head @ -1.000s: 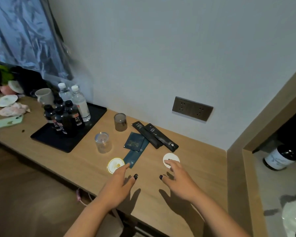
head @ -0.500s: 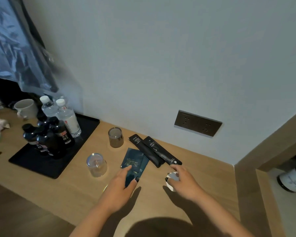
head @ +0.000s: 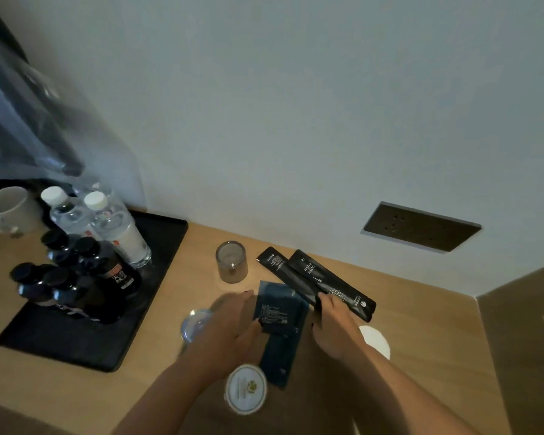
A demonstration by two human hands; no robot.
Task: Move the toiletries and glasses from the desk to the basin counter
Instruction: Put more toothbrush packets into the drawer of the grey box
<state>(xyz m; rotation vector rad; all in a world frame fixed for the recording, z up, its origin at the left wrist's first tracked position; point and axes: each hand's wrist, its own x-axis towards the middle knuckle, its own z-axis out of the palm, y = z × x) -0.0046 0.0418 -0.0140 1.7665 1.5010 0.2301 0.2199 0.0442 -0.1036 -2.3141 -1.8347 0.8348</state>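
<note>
Fingers [head: 322, 304] of our right hand [head: 336, 331] curl down onto the near end of the black toothbrush packets [head: 314, 279] in the head view, though we cannot tell whether they have closed on them. Our left hand [head: 233, 324] lies flat, fingers together, its thumb pressed on the blue sachets [head: 280, 312] at the desk's [head: 421, 340] centre. One glass [head: 231, 262] stands at 11 o'clock of the sachets; another [head: 195, 323], partly hidden, sits just beside our left hand at 9 o'clock. Round coasters lie at 6 o'clock [head: 246, 389] and 3 o'clock [head: 376, 339]. We judge the gathering step under way, nothing yet lifted. Next we need firm pinches on these thin, slippery packets before carrying them toward the basin counter, which is out of sight.
</note>
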